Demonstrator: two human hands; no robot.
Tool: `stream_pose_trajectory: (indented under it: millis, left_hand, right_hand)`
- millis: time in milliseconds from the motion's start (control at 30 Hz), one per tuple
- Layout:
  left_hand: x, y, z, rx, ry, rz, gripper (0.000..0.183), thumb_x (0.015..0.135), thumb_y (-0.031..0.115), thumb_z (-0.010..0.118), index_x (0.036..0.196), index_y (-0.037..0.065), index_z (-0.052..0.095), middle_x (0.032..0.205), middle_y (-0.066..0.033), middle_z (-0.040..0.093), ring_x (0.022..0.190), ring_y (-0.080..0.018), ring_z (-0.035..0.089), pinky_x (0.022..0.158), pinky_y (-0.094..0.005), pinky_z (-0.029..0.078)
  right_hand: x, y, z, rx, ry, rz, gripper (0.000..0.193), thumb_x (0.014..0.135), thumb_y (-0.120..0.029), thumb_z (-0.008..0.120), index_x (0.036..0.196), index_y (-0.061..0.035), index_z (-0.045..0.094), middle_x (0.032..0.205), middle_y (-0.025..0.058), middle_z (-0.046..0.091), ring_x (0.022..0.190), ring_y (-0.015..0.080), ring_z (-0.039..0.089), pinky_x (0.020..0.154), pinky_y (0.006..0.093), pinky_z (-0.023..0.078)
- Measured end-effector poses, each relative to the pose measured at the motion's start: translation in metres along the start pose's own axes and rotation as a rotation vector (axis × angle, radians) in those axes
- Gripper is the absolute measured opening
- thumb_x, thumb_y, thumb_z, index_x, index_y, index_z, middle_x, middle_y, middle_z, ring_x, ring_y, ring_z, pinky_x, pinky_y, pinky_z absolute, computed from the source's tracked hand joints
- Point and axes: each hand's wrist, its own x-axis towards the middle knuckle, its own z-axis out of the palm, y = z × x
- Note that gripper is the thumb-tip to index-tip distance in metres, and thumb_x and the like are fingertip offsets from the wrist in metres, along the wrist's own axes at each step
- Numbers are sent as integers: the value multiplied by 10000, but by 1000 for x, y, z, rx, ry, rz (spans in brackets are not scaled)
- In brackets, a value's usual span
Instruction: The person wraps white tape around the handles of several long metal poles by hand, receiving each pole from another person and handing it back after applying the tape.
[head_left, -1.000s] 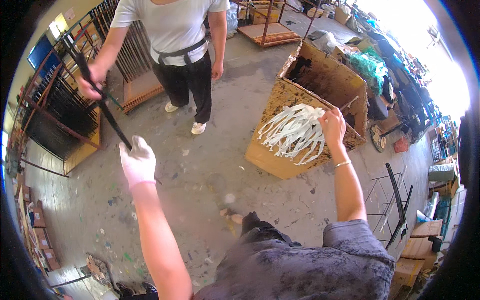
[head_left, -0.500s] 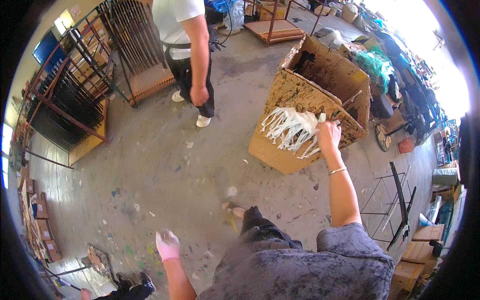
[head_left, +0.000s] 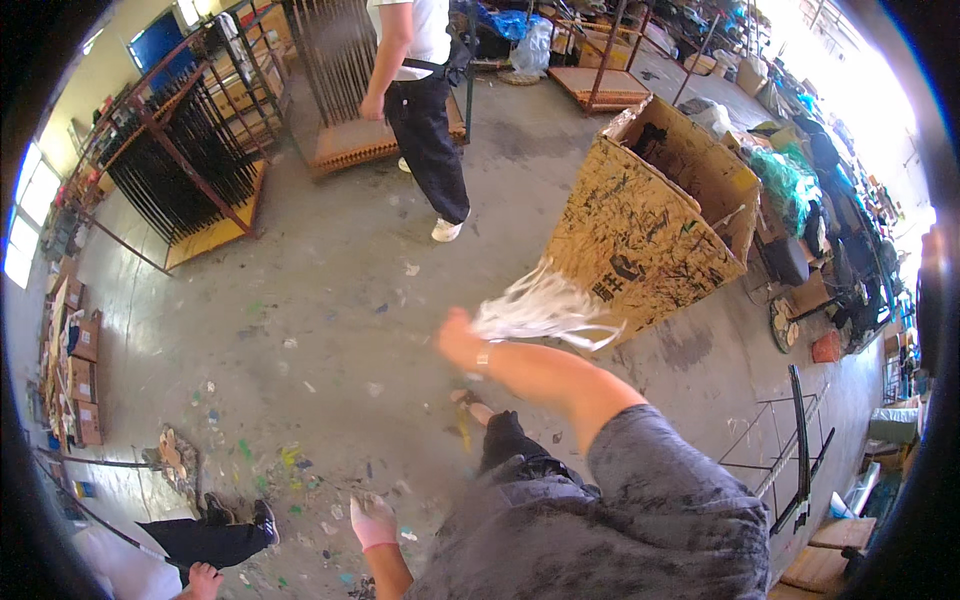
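A bundle of white strips point(head_left: 545, 308) trails from my right hand point(head_left: 458, 340), which is closed around one end of it. The loose ends hang to the right, in front of the near side of a big cardboard box point(head_left: 640, 225). The box's outside is smeared with dark marks and its top is uncovered. My left hand point(head_left: 374, 522), in a pale glove, hangs low over the floor near my body. Its fingers are turned away and blurred, so their pose is not clear.
A person point(head_left: 425, 110) in white top and dark trousers stands ahead, beside racks of dark rods point(head_left: 185, 165). Another person point(head_left: 140, 555) is at the lower left. Piled goods point(head_left: 790, 190) line the right, above a wire frame point(head_left: 795, 450). Paint spots dot the floor.
My right hand has swung left, away from the cardboard box, drawing the white strips along. The view has shifted, the person ahead has turned, and more of the lower-left person shows.
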Motion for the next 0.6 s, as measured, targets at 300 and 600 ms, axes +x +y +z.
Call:
stream_pose_trajectory:
  millis: [300,600]
  left_hand:
    - [-42,5,-47,452,165,203,135,928,40,462,1060,20,486,1104,-78,537,1004,-174,506,876,-295,425]
    - [5,25,-19,173,-120,-171,138,913,72,514,1038,18,487,1007,-62,553,990,-169,526,839,-299,445]
  right_hand:
    - [-56,239,-323,1239,863,203,212,795,-143,643,950,1,657,888,109,693,787,174,635,694,317,501]
    - [-530,268,66,56,1382,1653,651,673,-366,858,1171,-43,592,863,25,567,772,173,528,728,328,462]
